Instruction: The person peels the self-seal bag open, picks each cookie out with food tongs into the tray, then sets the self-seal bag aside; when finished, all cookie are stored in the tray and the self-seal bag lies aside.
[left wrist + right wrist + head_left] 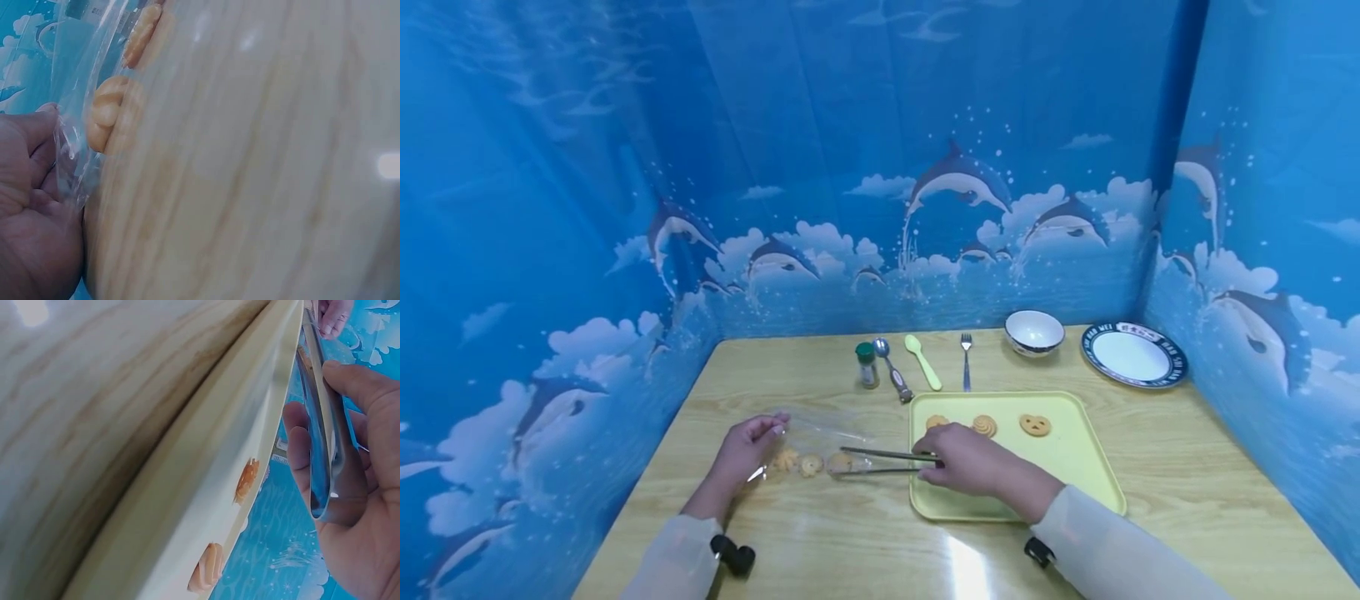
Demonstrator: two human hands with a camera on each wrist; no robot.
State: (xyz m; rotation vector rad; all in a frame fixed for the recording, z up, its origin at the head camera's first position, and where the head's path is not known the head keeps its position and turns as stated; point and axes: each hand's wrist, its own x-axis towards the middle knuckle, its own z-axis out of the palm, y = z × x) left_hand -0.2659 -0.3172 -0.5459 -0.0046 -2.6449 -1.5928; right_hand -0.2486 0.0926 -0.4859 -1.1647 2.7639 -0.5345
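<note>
My left hand (747,454) pinches the edge of a clear plastic bag (820,423) lying on the left of the table. Inside it show a flower-shaped cookie (786,459), a round cookie (810,466) and a third cookie (841,462). My right hand (958,458) grips metal tongs (340,481), whose two arms point left, slightly spread. The tong tips reach the bag, one on each side of the third cookie. Under the right hand stretches a yellow tray (1075,479) with a swirl cookie (984,426), a face cookie (1035,425) and another cookie (936,422), partly hidden by the hand.
Behind the tray lie a metal spoon (892,372), a pale green spoon (923,363) and a fork (966,362). A green-capped jar (867,367) stands left of them. At the back right are a bowl (1034,333) and a dark-rimmed plate (1133,356), near the blue dolphin curtain.
</note>
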